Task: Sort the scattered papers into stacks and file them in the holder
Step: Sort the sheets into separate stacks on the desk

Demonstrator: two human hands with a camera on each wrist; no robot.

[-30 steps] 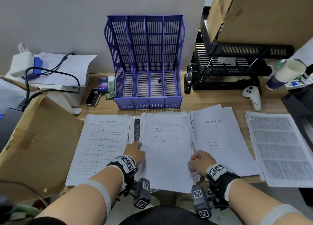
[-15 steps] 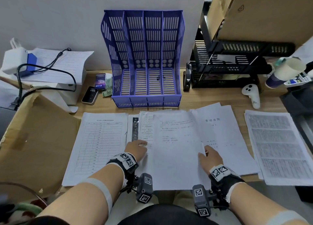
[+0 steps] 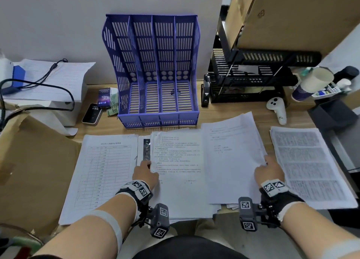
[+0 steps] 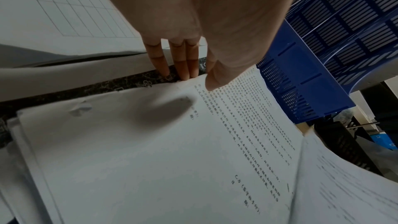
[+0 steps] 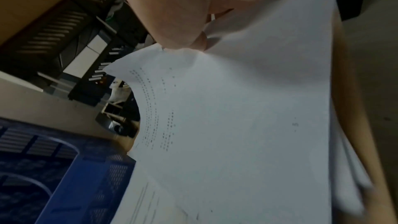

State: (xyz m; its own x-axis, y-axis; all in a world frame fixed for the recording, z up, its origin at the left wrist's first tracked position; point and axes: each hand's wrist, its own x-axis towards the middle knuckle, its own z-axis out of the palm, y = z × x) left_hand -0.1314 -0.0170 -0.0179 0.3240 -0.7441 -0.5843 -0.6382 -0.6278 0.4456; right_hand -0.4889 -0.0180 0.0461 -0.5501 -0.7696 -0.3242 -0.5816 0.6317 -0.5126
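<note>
Obs: right hand [image 3: 269, 171] pinches a lifted sheet [image 3: 231, 157] by its edge; left hand [image 3: 145, 173] sits on the middle paper stack [image 3: 181, 180] (pinching or pressing: cannot tell). Risk: the one-edge hold lets the sheet sag and land askew.

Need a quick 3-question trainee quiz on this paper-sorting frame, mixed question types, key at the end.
1. Multiple choice: how many slots does the blue holder have? A two, B four, C six.
2. True or false: papers are already filed in the holder.
3. Fill in: the right hand pinches a sheet by its ____ edge.

Key: 1 B; 2 false; 3 right.
</note>
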